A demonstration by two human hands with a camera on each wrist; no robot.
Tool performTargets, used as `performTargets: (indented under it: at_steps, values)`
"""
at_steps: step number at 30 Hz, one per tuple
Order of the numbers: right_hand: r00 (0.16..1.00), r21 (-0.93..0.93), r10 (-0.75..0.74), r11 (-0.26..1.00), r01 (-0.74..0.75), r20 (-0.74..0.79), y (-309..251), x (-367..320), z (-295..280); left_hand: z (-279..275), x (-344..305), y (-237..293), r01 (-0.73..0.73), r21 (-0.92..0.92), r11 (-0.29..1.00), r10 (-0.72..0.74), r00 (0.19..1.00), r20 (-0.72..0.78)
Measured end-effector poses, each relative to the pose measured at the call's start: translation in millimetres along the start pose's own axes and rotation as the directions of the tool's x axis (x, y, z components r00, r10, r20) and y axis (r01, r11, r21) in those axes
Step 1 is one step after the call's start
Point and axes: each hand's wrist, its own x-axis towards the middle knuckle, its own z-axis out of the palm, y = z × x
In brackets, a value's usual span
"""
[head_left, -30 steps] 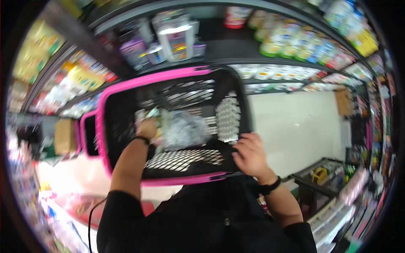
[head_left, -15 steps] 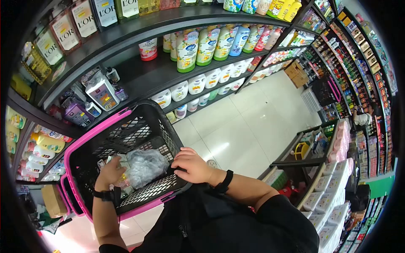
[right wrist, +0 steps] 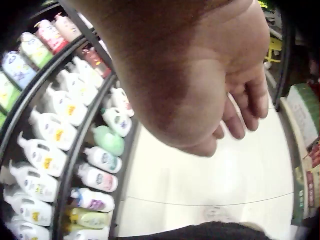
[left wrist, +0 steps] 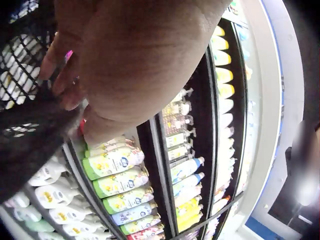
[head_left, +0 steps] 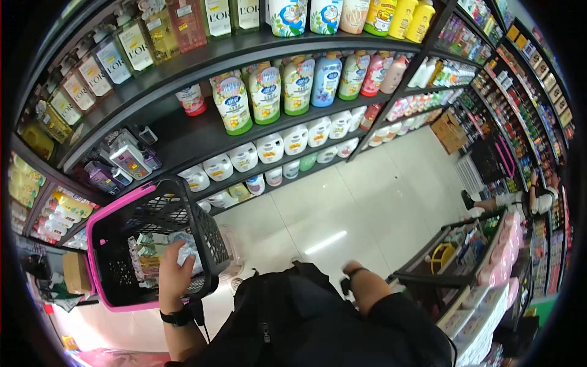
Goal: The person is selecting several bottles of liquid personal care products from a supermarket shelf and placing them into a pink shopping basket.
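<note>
A black mesh shopping basket [head_left: 211, 238] with a pink rim stands at the left in the head view, close to the shelves. Inside it lie a clear crinkled plastic bag [head_left: 186, 244] and several small packs [head_left: 145, 251] with green and pink parts. My left hand [head_left: 176, 269] is over the near side of the basket, fingers loose, overlapping the bag; in the left wrist view its fingers [left wrist: 65, 82] hang beside the basket's dark mesh. Over the floor at the right, apart from the basket, my right hand [right wrist: 220, 85] hangs relaxed and holds nothing.
Shelves of pump bottles [head_left: 266, 95] and white jugs [head_left: 269, 148] curve along the far side. Pale tiled floor [head_left: 330, 202] runs between them and a low rack [head_left: 455, 248] at the right. Another person [head_left: 529, 199] is at the far right, near a cardboard box [head_left: 449, 131].
My right hand has left the basket's rim and moved to the right. The left hand has risen from among the packs. In the head view the basket now sits farther left and lower.
</note>
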Motion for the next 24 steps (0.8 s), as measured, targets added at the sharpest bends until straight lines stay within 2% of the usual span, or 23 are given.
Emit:
performTargets:
  at_steps: [1, 2, 3, 4, 6, 7, 8, 10, 12, 13, 14, 15, 16, 18, 20, 21, 24]
  values:
    - [0.999, 0.108, 0.002, 0.994, -0.005, 0.036, 19, -10, 38, -3, 15, 20, -0.044, -0.010, 0.999, 0.044, 0.999, -0.031]
    - [0.997, 0.333, 0.060, 0.940, -0.075, 0.054, 33, -24, 62, -3, 28, 37, -0.049, -0.015, 0.999, 0.048, 0.998, -0.038]
    - [0.987, 0.566, 0.133, 0.809, -0.160, 0.088, 45, -40, 77, -3, 38, 52, -0.044, -0.021, 0.999, 0.043, 0.998, -0.056]
    - [0.965, 0.749, 0.213, 0.612, -0.254, 0.153, 55, -51, 90, -1, 48, 65, -0.040, -0.029, 0.999, 0.038, 0.996, -0.076]
    - [0.891, 0.881, 0.327, 0.248, -0.402, 0.315, 65, -75, 108, 8, 71, 84, -0.160, 0.010, 0.987, 0.160, 0.985, -0.057]
    - [0.851, 0.880, 0.362, 0.142, -0.453, 0.380, 67, -82, 113, 13, 83, 95, -0.198, 0.006, 0.980, 0.198, 0.980, -0.031]
    - [0.816, 0.862, 0.391, 0.097, -0.498, 0.427, 65, -86, 116, 17, 95, 105, -0.240, -0.003, 0.971, 0.240, 0.971, 0.007]
    - [0.804, 0.839, 0.418, 0.154, -0.522, 0.423, 58, -83, 123, 26, 120, 124, -0.249, -0.036, 0.968, 0.250, 0.968, 0.029]
    - [0.959, 0.877, 0.230, 0.409, -0.252, 0.168, 64, -53, 131, 29, 151, 141, -0.259, -0.081, 0.962, 0.263, 0.964, 0.047]
    - [0.992, 0.862, 0.125, 0.499, -0.091, 0.033, 68, -35, 139, 27, 170, 152, -0.268, -0.107, 0.957, 0.274, 0.960, 0.052]
    - [0.991, 0.912, 0.124, 0.398, -0.101, 0.056, 55, -36, 105, 28, 190, 163, -0.276, -0.139, 0.951, 0.286, 0.957, 0.058]
    - [0.993, 0.996, 0.088, 0.029, -0.086, 0.083, 52, -26, 89, 27, 211, 175, -0.306, -0.190, 0.933, 0.319, 0.947, 0.043]
    - [0.995, 0.937, 0.049, -0.345, -0.060, 0.082, 53, -11, 75, 27, 235, 185, -0.339, -0.239, 0.910, 0.354, 0.935, 0.024]
    - [0.952, 0.979, 0.306, -0.195, 0.059, 0.003, 48, -13, 26, 30, 287, 209, -0.479, -0.249, 0.842, 0.471, 0.877, -0.092]
    - [0.929, 0.984, 0.369, -0.175, 0.044, 0.024, 64, -25, -17, 29, 338, 243, -0.521, -0.363, 0.773, 0.485, 0.853, -0.192]
    - [0.917, 0.986, 0.397, -0.164, 0.032, 0.036, 71, -26, -32, 33, 368, 252, -0.577, -0.394, 0.715, 0.514, 0.816, -0.263]
    - [0.915, 0.970, 0.359, -0.220, -0.106, 0.181, 109, -32, -52, 33, 430, 290, -0.478, -0.435, 0.763, 0.337, 0.868, -0.364]
